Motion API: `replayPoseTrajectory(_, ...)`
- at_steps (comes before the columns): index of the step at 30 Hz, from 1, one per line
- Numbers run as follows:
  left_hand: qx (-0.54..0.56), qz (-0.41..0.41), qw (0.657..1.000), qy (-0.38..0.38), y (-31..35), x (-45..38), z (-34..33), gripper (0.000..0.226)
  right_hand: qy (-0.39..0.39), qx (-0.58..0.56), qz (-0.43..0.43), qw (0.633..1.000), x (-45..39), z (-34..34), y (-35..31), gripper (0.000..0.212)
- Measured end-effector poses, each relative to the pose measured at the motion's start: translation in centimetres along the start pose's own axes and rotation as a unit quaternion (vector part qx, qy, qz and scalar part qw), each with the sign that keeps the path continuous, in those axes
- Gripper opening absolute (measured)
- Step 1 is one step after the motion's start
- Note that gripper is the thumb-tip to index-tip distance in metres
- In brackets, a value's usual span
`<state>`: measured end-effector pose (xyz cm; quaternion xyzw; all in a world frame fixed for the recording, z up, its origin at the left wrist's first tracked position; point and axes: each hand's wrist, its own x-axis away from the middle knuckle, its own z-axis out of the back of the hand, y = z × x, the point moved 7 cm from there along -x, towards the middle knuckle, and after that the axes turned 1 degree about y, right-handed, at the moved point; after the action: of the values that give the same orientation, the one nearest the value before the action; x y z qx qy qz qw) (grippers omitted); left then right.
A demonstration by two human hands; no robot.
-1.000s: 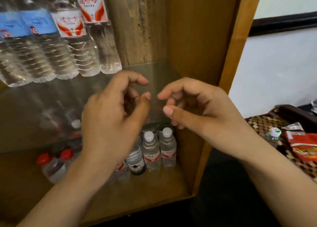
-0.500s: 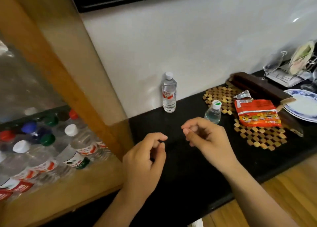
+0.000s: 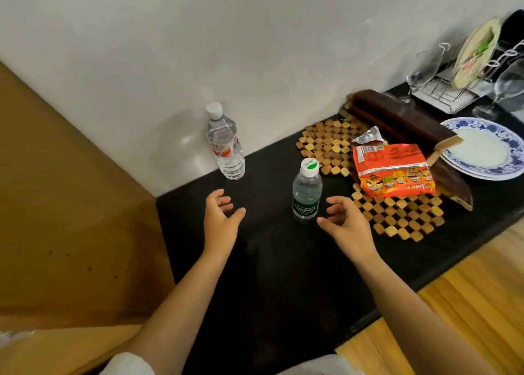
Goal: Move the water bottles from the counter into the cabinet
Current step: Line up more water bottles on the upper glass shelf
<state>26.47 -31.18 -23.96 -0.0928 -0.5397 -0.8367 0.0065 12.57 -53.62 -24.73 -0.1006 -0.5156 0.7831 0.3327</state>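
1. On the black surface stands the green-labelled bottle, upright, capped.
2. Just right of that bottle, the right hand hovers, grip released, fingers curled, not touching.
3. Left of it, the left hand is also empty and spread.
4. Behind-left, against the wall, stands the red-labelled bottle.
5. Right of it lies a woven mat bearing a red packet.

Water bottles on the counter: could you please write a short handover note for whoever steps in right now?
Left hand: open, empty, over the black counter.
Right hand: open, empty, just right of the green-label bottle, not touching it.
Red-label bottle: upright against the wall, further back.
Done: neither bottle here is picked up yet; the cabinet interior is out of view.
Left: grasp both bottles, likely one per hand, and carry them to the cabinet on the left.
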Motion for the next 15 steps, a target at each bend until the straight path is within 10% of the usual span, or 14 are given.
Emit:
replayPoseTrajectory(6,0.029,0.024,0.998,0.051,2.7,-9.7,-1.4,0.091,-0.045,-0.035,-0.036,0.998,-5.0,-2.8,0.9,0.093)
replayPoseTrajectory(15,0.033,0.016,0.998,0.057,3.5,-15.2,-3.0,0.078,-0.069,-0.058,-0.015,0.996,-7.4,-5.1,0.8,0.085)
